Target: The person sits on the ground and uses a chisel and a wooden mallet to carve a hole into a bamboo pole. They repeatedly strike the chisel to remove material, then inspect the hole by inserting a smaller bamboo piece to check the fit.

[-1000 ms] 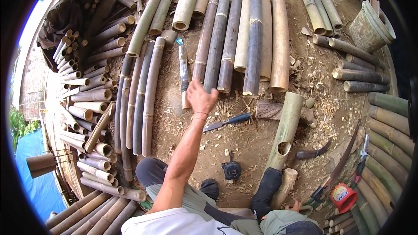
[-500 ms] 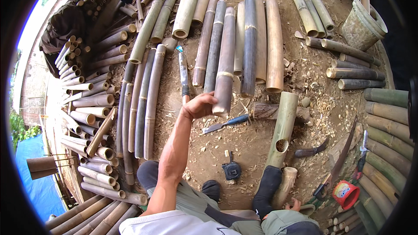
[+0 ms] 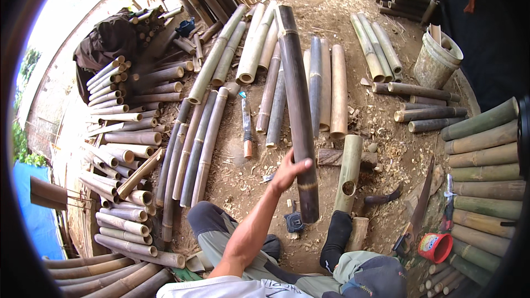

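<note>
Your left hand (image 3: 290, 170) has its grip clamped on the dark bamboo pole (image 3: 297, 99), low on its length, near the lower end. The pole runs from centre frame up toward the top, lifted above the row of bamboo lengths (image 3: 326, 85) lying on the dirt ground (image 3: 248, 179). Your right hand is not in view, so I cannot tell what it is doing.

Holding so near one end leaves most of the pole's weight far out beyond your fingers; it could tip, twist out of your grip, or drop onto the row below. Just right of centre, a pale green bamboo piece with a hole (image 3: 349, 171) rests across a wooden block (image 3: 334, 158), close to the pole's lower end; a swing could knock it off. A curved blade (image 3: 422, 198) and a red cup (image 3: 435, 246) lie at lower right, and your legs (image 3: 221, 232) sit right beneath the pole's lower end.
</note>
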A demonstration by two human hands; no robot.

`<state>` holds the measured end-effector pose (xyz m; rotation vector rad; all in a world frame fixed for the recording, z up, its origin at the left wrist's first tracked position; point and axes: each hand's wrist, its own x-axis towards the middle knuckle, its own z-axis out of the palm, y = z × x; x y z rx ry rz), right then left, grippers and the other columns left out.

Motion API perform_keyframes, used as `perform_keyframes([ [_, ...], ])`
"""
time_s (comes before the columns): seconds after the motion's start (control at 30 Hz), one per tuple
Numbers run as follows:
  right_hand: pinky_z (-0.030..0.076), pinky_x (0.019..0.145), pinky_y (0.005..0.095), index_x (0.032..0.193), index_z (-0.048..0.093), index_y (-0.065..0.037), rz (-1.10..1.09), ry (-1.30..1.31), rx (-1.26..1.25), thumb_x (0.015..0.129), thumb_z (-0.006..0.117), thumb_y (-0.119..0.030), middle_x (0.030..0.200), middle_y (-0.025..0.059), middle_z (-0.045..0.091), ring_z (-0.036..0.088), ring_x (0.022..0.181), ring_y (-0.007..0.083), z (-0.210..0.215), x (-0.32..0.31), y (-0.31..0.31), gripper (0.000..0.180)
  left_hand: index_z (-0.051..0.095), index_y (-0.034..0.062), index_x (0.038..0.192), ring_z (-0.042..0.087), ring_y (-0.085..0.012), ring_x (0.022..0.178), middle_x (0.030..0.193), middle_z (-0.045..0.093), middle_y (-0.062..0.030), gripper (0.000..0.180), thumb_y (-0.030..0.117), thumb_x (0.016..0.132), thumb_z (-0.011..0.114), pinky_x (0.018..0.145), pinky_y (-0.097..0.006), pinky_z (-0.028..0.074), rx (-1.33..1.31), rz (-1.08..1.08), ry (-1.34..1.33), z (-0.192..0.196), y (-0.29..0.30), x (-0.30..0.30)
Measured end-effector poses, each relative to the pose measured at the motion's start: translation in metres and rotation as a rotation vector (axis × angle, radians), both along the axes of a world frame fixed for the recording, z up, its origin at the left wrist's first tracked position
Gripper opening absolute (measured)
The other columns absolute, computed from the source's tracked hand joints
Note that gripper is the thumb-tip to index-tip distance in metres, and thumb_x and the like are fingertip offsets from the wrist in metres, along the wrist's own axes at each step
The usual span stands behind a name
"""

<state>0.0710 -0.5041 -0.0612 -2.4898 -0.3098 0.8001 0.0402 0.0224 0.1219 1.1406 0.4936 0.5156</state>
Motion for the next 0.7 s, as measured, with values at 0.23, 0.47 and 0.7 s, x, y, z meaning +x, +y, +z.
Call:
perform_keyframes([
  [0.23,0.051,0.084,0.0411,0.118,0.058,-0.001,-0.008,0.005,-0.02,0.079,0.069,-0.014,0.112,0.0192,0.052,0.058,0.097,0.0341,0.002,-0.017,-0.011,0.043,0.049,-0.0023,0.126,0.063,-0.0204,0.103,0.116,0.065,-0.0143,0.069,0.028,0.076,0.085,0.093,-0.034,0.05,0.433,0.193,0.04,0.099,0.023,0.039],
  [0.47,0.05,0.085,0.0415,0.118,0.058,-0.001,-0.064,0.005,-0.012,0.08,0.07,-0.015,0.112,0.0194,0.052,0.057,0.098,0.0345,0.005,-0.04,-0.037,0.043,0.047,-0.0045,0.131,0.061,-0.0232,0.109,0.12,0.062,-0.0165,0.076,0.03,0.073,0.084,0.098,-0.037,0.048,0.51,0.153,-0.057,0.102,-0.01,0.052],
  [0.7,0.05,0.085,0.0419,0.118,0.058,0.0,-0.138,0.012,0.0,0.081,0.07,-0.016,0.112,0.0197,0.052,0.057,0.099,0.0349,0.008,-0.081,-0.08,0.043,0.039,-0.0131,0.134,0.058,-0.0298,0.115,0.124,0.058,-0.0238,0.097,0.029,0.062,0.087,0.104,-0.039,0.045,0.609,0.071,-0.193,0.153,-0.029,0.08],
])
